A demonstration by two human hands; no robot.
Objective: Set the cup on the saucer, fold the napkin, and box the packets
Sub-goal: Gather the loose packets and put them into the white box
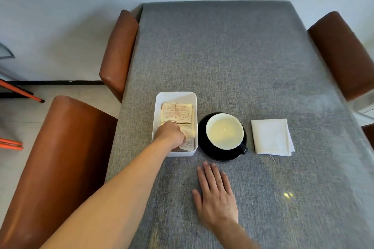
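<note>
The white box (175, 96) stands left of the saucer with several beige packets (175, 112) lying inside. My left hand (170, 134) reaches into the near half of the box, its fingers curled down onto a packet (188, 140) there. The cup (224, 131), white inside with a black handle, sits on the black saucer (202, 143). A white napkin (271, 137) lies folded into a square to the right of the saucer. Spread flat on the table in front of the saucer is my right hand (215, 194), holding nothing.
The table (222, 56) has a grey cloth. Brown leather chairs stand at the left (119, 50), near left (60, 157) and right (342, 52) edges. An orange-legged stand (22, 92) is on the floor far left.
</note>
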